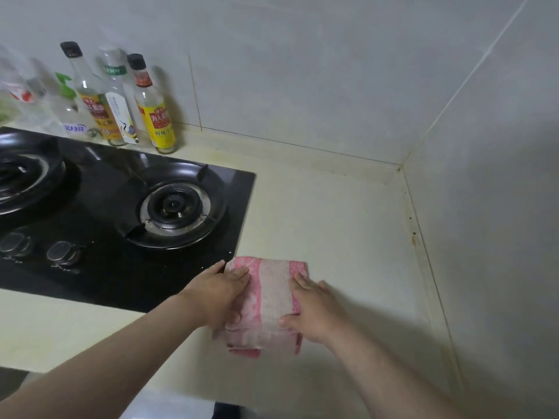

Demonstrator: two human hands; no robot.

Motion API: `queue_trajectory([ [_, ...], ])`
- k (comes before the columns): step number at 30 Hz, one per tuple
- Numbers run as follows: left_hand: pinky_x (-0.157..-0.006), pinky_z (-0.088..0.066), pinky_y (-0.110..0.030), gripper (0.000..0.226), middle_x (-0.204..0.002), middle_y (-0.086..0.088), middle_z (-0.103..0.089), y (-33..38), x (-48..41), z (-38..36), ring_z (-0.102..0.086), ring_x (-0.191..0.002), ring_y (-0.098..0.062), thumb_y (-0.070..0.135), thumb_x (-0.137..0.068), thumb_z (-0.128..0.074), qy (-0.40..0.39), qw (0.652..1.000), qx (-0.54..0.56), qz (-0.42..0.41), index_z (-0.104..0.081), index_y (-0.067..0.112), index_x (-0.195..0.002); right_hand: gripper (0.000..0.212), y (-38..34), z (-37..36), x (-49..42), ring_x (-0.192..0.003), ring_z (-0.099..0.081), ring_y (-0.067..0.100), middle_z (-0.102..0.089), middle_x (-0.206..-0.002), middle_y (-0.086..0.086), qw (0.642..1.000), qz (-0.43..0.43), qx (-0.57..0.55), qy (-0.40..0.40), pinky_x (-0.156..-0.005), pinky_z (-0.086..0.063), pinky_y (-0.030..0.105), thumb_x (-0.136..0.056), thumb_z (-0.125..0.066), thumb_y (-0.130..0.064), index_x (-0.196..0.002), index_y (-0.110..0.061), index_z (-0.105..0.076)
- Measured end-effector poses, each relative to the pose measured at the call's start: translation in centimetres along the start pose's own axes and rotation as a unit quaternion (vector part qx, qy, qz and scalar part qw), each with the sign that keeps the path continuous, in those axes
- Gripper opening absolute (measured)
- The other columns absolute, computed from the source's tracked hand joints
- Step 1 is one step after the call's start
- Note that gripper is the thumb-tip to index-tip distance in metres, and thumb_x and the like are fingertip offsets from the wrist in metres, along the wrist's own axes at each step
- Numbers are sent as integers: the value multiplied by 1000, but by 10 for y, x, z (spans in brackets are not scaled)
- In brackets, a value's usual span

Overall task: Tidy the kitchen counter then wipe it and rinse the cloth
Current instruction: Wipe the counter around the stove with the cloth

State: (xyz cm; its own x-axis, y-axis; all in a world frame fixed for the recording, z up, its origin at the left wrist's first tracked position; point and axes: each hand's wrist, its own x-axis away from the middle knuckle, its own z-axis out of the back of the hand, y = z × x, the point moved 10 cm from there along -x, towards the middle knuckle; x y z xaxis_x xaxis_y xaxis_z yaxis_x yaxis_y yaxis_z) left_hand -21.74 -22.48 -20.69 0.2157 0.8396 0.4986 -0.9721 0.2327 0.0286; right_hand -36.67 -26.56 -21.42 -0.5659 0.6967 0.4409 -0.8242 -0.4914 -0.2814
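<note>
Nearest the camera, two bare forearms are seen reaching forward over the pale counter (332, 213), and both hands are laid on a folded pink-and-white cloth (272, 300) that lies flat on the counter just right of the hob's near right corner. The left hand (217, 294) is set on the cloth's left side, its fingers stretched out over the pink band and pressing down, with the thumb seen at the cloth's near edge; nothing is gripped by it. The right hand (311, 306) is set on the cloth's right side in the same flat manner, fingers straight and pointing away, the thumb laid across the near part of the white stripe. Several folded layers can be made out at the cloth's near end, where the edges are stacked. To the left of the hands, a black glass gas hob (99, 267) is let into the counter; two round control knobs (62, 254) are seen on its near part, and beyond them a right burner (174, 207) with its ring-shaped pan support, while a second burner (18, 179) is cut off by the left edge. Farther back, a row of bottles (121, 98) is stood against the tiled wall (302, 71) behind the hob, among them two with yellow labels and dark caps and one with a green pump top. At the far right, the counter is met by two walls in a corner (400, 168).
</note>
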Motion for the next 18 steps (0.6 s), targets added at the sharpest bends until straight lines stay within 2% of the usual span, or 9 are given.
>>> queue_trajectory([
  [6,-120,6,-36,87,-164,-2,-6,-18,-36,23,-9,-149,-13,50,-90,-50,-3,1000,-2,-21,-5,15,-155,100,10,21,-32,-152,-1,13,-1,-165,4,1000,-20,-8,-2,-121,1,38,-84,-63,-56,-157,-14,-9],
  [15,-121,5,-36,90,-164,-2,-7,-47,-83,46,-8,-150,-13,60,-90,-46,-1,999,-25,-40,-5,14,-155,100,26,46,-72,-151,0,12,-1,-165,4,999,-42,-30,3,-121,1,39,-83,-63,-55,-157,-14,-10],
  [18,-120,3,-38,86,-164,-4,-6,-52,-97,53,-8,-150,-16,53,-92,-46,-1,998,-46,-37,-4,12,-155,101,33,52,-87,-151,-1,12,0,-165,3,999,-46,-24,2,-121,0,40,-83,-63,-57,-157,-14,-9],
])
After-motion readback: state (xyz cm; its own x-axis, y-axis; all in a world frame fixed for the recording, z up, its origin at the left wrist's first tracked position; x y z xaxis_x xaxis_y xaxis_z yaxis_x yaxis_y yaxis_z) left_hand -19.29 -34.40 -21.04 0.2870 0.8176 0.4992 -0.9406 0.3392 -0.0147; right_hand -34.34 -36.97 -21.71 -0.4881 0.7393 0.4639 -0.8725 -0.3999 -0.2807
